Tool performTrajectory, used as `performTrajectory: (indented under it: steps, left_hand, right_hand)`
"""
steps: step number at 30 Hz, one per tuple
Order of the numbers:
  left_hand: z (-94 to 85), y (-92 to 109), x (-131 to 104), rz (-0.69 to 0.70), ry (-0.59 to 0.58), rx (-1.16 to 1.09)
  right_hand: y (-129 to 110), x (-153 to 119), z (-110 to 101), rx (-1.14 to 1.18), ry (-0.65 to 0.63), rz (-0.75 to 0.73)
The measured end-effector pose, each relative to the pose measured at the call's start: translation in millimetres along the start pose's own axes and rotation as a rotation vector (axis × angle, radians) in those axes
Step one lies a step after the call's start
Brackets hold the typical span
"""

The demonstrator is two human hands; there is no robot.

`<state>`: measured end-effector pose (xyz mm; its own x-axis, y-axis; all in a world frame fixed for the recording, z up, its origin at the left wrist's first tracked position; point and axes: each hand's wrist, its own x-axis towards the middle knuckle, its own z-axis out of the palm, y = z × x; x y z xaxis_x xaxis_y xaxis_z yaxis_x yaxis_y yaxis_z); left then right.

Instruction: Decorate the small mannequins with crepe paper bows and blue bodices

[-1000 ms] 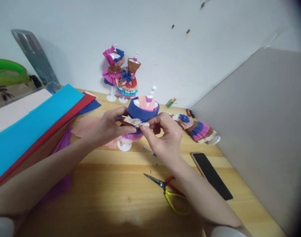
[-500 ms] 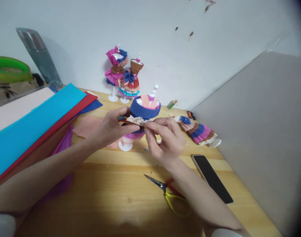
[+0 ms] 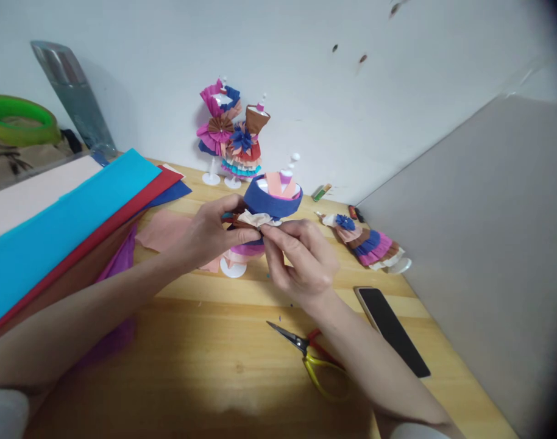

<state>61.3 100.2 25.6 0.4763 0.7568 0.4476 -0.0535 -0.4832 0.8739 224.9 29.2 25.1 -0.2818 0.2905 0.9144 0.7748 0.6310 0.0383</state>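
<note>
A small mannequin point(image 3: 273, 200) leans in the middle of the table, dressed in paper with a wide blue band at the chest and a pink and blue skirt. My left hand point(image 3: 209, 230) is closed round its waist, thumb in front. Cream crumpled paper point(image 3: 252, 217) sits at the waist above a brown strip. With thumb and forefinger together, my right hand point(image 3: 303, 259) pinches at the lower right of the cream paper. Its fingertips hide just what they hold. Below the right hand lie scissors point(image 3: 302, 344) with red and yellow handles.
Two dressed mannequins point(image 3: 220, 125) stand by the wall, and another point(image 3: 367, 244) lies at the right. Coloured paper sheets point(image 3: 77, 225) spread over the left, near a green tape roll point(image 3: 20, 119) and a bottle point(image 3: 75, 97). A phone point(image 3: 392, 329) lies at right.
My right hand has shifted slightly left and its fingertips have drawn closer to my left thumb at the mannequin's waist. The view has tilted slightly; my left hand keeps its hold.
</note>
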Motion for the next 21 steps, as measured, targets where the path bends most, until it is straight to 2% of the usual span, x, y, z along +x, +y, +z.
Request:
performTrajectory:
  steps: [8,15,21]
  left_hand:
    - [-7.0,-3.0,-0.5,-0.032,-0.083,0.013]
    - [-5.3,-8.8,0.1,0.022,-0.002,0.082]
    - [-9.6,-9.8,1.3,0.105,-0.097,0.163]
  right_hand:
    - [-1.9,4.1,-2.1,0.031,-0.034,0.012]
    - [0.4,2.5,0.3,-0.006,-0.037,0.024]
    - [1.3,2.9,3.1,-0.041,-0.013,0.011]
